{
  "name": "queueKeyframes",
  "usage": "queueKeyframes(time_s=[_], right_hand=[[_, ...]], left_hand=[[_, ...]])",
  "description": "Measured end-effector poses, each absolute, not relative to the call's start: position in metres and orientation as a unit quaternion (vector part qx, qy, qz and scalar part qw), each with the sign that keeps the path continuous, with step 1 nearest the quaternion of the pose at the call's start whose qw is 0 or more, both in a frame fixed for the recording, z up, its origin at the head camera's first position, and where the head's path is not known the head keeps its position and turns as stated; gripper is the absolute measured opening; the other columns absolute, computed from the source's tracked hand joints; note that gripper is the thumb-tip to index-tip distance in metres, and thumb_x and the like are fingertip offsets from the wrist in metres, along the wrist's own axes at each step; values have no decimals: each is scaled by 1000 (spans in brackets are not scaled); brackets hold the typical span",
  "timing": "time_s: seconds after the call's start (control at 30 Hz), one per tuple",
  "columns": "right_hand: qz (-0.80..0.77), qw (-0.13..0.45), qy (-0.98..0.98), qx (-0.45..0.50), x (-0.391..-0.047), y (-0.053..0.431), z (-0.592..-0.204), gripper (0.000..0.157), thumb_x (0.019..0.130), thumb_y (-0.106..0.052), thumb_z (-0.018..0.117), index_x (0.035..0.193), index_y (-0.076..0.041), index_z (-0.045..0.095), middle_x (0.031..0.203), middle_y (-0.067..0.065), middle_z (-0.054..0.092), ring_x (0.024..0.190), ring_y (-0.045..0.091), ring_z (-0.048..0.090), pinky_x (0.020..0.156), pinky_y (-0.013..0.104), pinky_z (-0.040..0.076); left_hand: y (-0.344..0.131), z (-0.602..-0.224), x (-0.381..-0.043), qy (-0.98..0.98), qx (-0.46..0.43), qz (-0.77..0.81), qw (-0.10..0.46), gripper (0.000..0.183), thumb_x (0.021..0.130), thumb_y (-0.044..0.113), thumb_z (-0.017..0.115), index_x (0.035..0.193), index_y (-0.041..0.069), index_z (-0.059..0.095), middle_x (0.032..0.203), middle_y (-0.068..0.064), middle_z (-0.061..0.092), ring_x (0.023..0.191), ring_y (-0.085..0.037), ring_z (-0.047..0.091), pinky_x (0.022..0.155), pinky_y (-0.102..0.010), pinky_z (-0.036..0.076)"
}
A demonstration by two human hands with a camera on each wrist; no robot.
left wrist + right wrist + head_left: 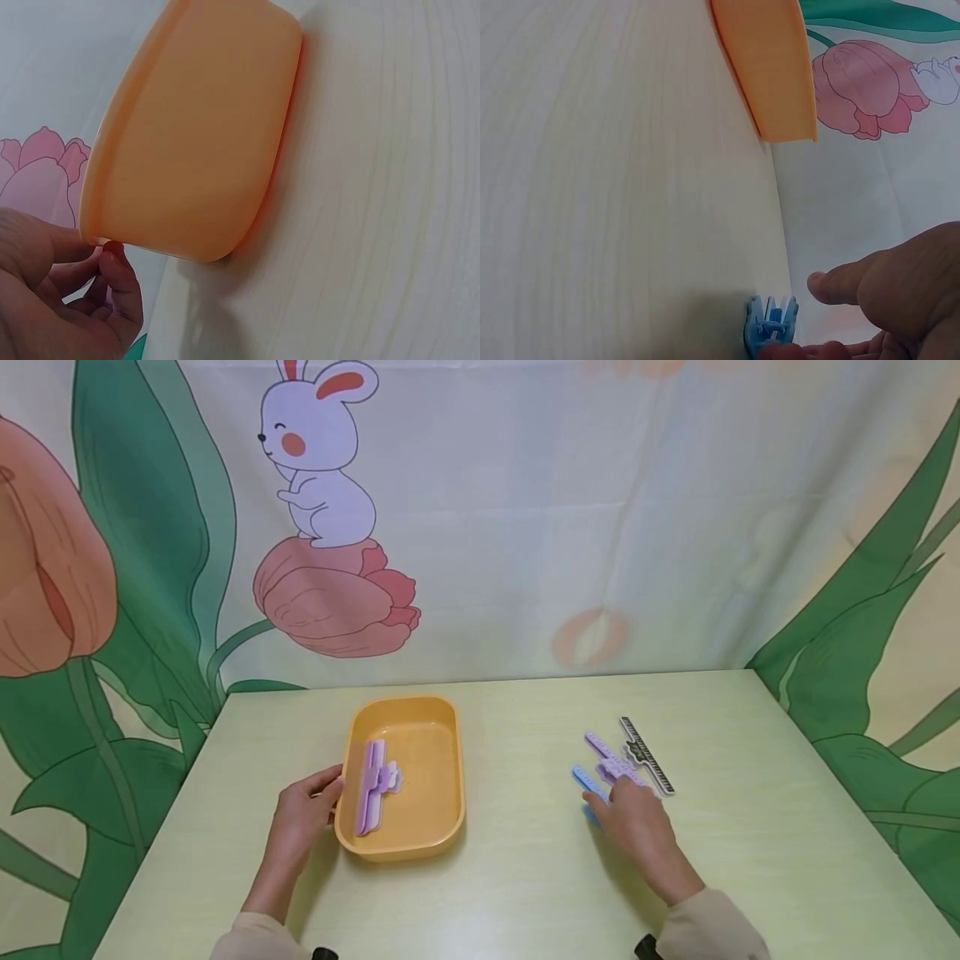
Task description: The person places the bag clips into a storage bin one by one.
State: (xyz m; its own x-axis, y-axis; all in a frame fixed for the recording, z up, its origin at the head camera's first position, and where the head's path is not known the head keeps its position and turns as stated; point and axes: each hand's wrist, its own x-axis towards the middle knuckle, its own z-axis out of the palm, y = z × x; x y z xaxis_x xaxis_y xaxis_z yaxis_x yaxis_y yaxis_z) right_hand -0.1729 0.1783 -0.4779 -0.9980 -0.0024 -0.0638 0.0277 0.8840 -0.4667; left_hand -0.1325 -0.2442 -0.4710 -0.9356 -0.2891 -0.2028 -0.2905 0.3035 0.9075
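My left hand [302, 814] pinches the left rim of an orange-yellow plastic tray [431, 838] between thumb and fingers; the left wrist view shows the tray's outer wall [187, 142] and the grip at its lip. Inside the tray, on its left side, lie purple ruler clips [371, 789] close together. Over a blue ruler clip [590, 782] is my right hand [641, 827], partly hiding it. In the right wrist view the thumb stands apart from the fingers, whose tips overlap the blue clip [769, 322]. Just beyond the fingers lies a purple ruler clip [600, 746].
A black-and-white ruler clip [648, 756] lies to the right of the purple one, farther back. The pale wood-grain table [517, 893] ends at a printed curtain [487, 527] with a rabbit and tulips.
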Motion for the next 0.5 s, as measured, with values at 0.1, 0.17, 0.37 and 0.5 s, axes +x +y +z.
queueKeyframes(time_s=[0.1, 0.17, 0.37, 0.5], right_hand=[[-208, 31, 978, 9, -175, 175, -479, 49, 97, -46, 69, 78, -3, 57, 68, 11, 55, 58, 24, 51, 48, 36, 41], [-187, 32, 982, 12, -176, 173, -480, 52, 96, -50, 69, 75, -4, 56, 67, 11, 54, 58, 24, 51, 48, 37, 41], [-152, 19, 988, 6, -177, 171, -483, 53, 95, -50, 70, 72, -5, 58, 68, 10, 56, 59, 25, 54, 48, 42, 46], [-133, -6, 991, 3, -177, 171, -486, 53, 95, -50, 70, 83, 1, 61, 70, 12, 59, 60, 28, 59, 51, 45, 49]], left_hand=[[-244, -471, -133, 805, -180, 565, 0, 43, 109, 17, 52, 146, -4, 54, 125, -25, 64, 87, -13, 63, 68, -21, 55], [-244, -471, -133, 804, -181, 566, 1, 43, 109, 16, 52, 146, -4, 54, 124, -24, 65, 86, -13, 62, 67, -21, 55], [-244, -471, -133, 805, -182, 565, 2, 43, 109, 17, 52, 146, -4, 54, 123, -23, 65, 85, -13, 62, 67, -22, 55], [-244, -472, -133, 807, -181, 563, 2, 43, 109, 17, 52, 146, -3, 54, 124, -23, 65, 86, -13, 62, 68, -22, 55]])
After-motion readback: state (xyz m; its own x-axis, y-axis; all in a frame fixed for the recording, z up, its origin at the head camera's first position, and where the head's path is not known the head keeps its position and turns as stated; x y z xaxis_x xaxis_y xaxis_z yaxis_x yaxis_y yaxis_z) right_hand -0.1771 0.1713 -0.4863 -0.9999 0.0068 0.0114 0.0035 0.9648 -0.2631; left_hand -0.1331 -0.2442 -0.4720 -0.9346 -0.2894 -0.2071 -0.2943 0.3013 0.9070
